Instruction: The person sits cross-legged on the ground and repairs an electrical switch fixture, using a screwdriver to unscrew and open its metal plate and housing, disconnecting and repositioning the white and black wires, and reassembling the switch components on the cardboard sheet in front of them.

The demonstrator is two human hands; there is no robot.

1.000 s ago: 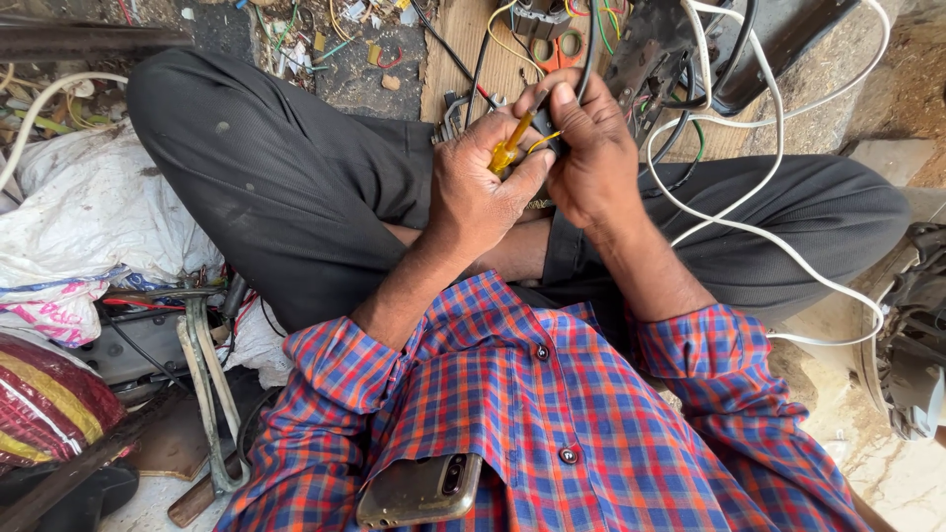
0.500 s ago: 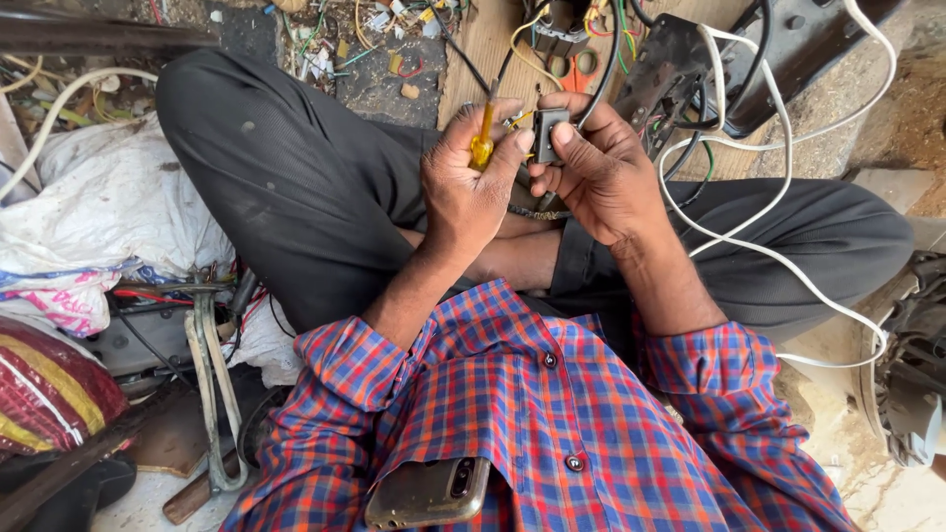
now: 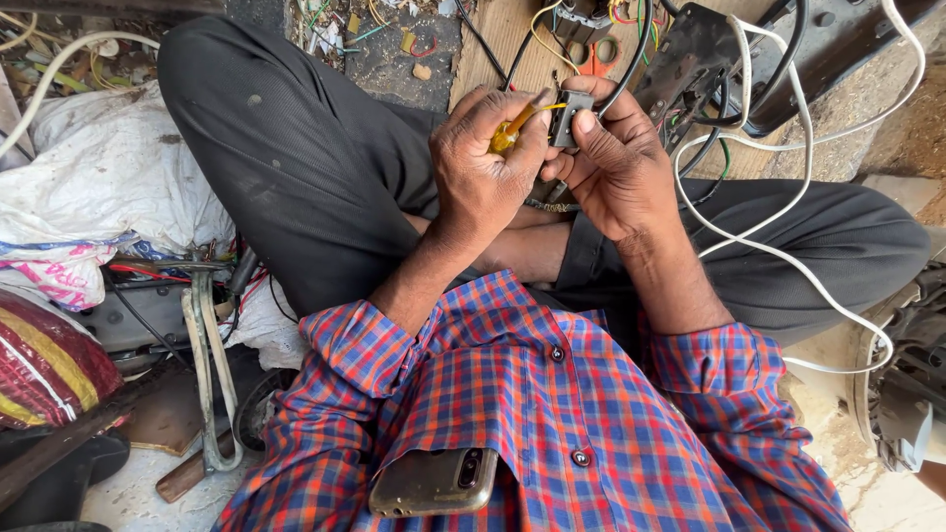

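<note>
Inspector: The left hand point(image 3: 488, 172) is closed around a yellow-handled screwdriver point(image 3: 512, 128). The right hand point(image 3: 616, 167) pinches a small grey switch part point(image 3: 570, 118) between thumb and fingers. Both are held in the air above the person's crossed legs, not on any surface, near the wooden board point(image 3: 498, 44) lying on the floor ahead.

Assessor: Where does the risk lie?

Inspector: The screwdriver tip appears to sit at the part's near face, close beside the right thumb. If the tip slips off, it would likely jab that thumb or the palm behind it.

Assessor: Anything else?

Inspector: A yellow wire point(image 3: 552, 105) meets the part. Pulling against it could tug it loose. White cable point(image 3: 759, 246) loops over the right knee and could snag the forearm. A dropped screw would probably vanish among the wire scraps on the floor.

Assessor: And the phone point(image 3: 434, 483)?

Inspector: It juts halfway out of the shirt pocket; leaning forward could tip it out.
</note>
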